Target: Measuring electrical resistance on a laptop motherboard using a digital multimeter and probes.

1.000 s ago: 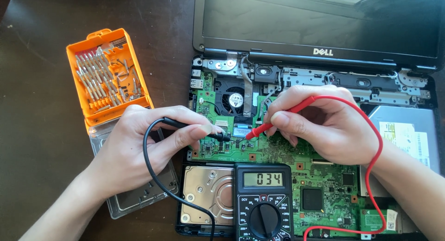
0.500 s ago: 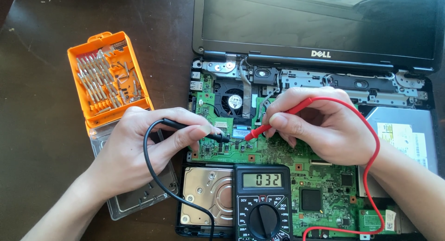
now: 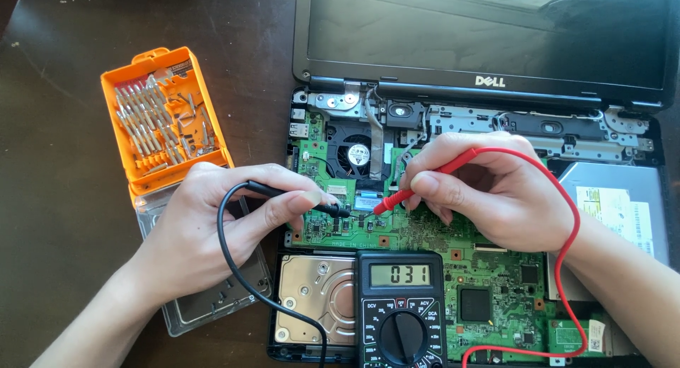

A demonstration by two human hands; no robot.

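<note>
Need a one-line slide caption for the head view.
Left hand holds black probe, right hand red probe, both on laptop motherboard; multimeter in front.

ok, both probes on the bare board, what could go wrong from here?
1. The black probe and red probe tips sit close together among dense components on the green motherboard; a slip could bridge neighbouring contacts.
2. The red lead loops over the right hand wrist; a snag could jerk its tip.
3. The multimeter rests on the open laptop and could shift.

The reading on the multimeter [image 3: 400,311] display has dropped slightly.
</note>
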